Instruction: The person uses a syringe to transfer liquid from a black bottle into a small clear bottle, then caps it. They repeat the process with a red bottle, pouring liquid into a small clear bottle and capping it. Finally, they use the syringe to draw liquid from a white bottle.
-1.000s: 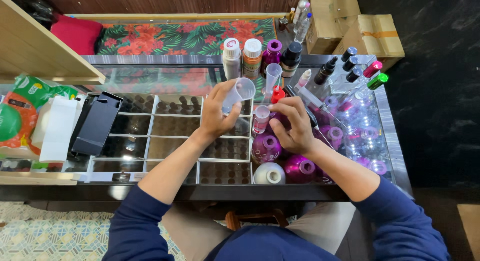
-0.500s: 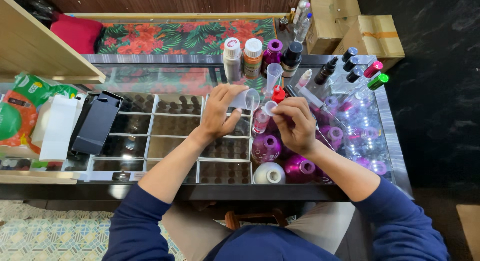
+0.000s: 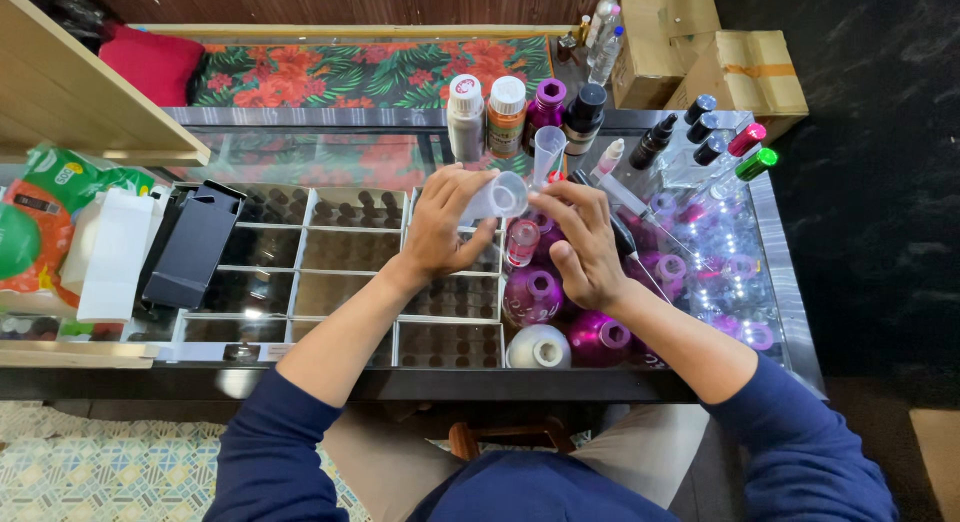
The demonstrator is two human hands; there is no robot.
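My left hand [image 3: 440,227] wraps a clear plastic measuring cup [image 3: 497,196], fingers curled round its wall, and I have it tipped over so its long axis runs nearly level, mouth pointing right toward my other hand. My right hand [image 3: 585,244] sits just beside that mouth, fingers bunched together over a small pink glass bottle [image 3: 521,242] standing upright on the glass counter [image 3: 770,232]; whether they pinch the bottle's neck or only steady it, I cannot tell from up here. So the bottle lies below and a touch right of the cup's lip, its open top facing up, and the left hand is the nearer one to it. Purple round bottles [image 3: 532,294] crowd just beneath, a white one [image 3: 537,348] nearest me, a thin syringe [image 3: 640,207] lying slantwise to the right
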